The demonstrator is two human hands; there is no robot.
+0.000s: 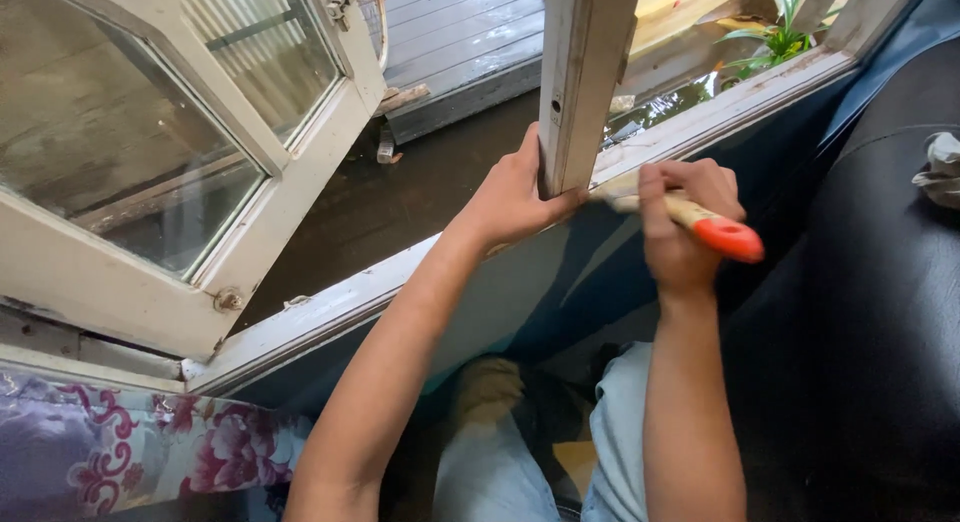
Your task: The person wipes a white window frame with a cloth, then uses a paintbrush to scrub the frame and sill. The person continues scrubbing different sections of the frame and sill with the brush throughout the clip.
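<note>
Head view, looking down at an open window. Left hand [515, 197] is wrapped around the lower end of the white window post [580, 77], fingers curled behind it and thumb pressed on the near face; the post is held upright, its bottom just above the white sill [340, 307]. Right hand [685, 217] is closed in a fist around the paintbrush [700, 222]; the pale wooden handle is gripped, the orange-red handle end sticks out to the right of the hand. The bristle end is pointed left and laid at the foot of the post, where post and sill meet; bristles are mostly hidden by the post and hand, so contact cannot be confirmed. Both hands are close together, on either side of the post base.

An open window sash [150, 172] with glass panes and worn white paint is swung out at upper left, a metal hinge seen at its lower corner. Wet dark ground [400, 197] and grey boards [460, 32] are seen outside below. A green plant [780, 32] is seen at upper right beyond the sill. The wall under the sill is painted blue. Floral purple fabric [110, 452] is laid at lower left. A black padded surface [880, 312] fills the right side, with a crumpled pale cloth [938, 167] on it. Light blue trousers [620, 442] are visible at the bottom.
</note>
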